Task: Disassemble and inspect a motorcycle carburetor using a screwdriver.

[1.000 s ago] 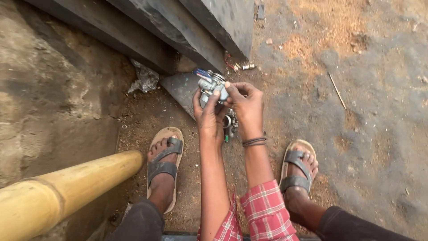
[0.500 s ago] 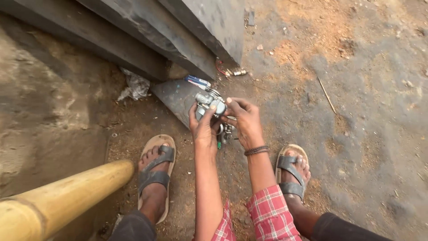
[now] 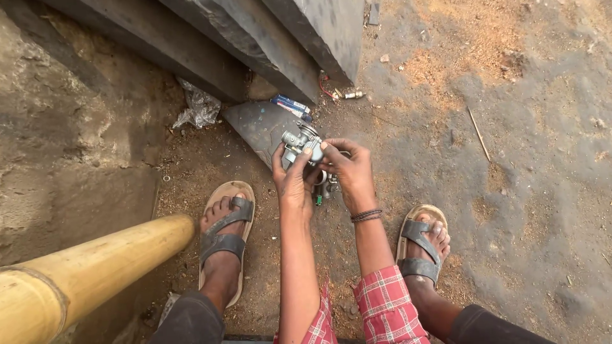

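I see my left hand (image 3: pixel 292 181) and right hand (image 3: pixel 349 172) both closed around a small grey metal carburetor (image 3: pixel 302 144), knobbly with ports and fittings, held above the dirt ground (image 3: pixel 510 159) between my sandalled feet, near the dark stone steps (image 3: pixel 255 51).

This looks like an outdoor roadside repair spot or yard, worked at ground level: the floor is bare packed earth (image 3: pixel 523 191) strewn with sawdust-coloured grit, twigs and small litter. Heavy dark slabs (image 3: pixel 255 44) lie stacked along the top edge of the ground, with a crumpled plastic bag (image 3: pixel 199 108), a small blue tube (image 3: pixel 292 105) and a stray metal fitting (image 3: pixel 349 95) lying at their foot. A thick bamboo pole (image 3: pixel 83 274) crosses the lower left corner, and the person squats in worn sandals (image 3: pixel 224 236) holding a small metal engine part (image 3: pixel 302 143).
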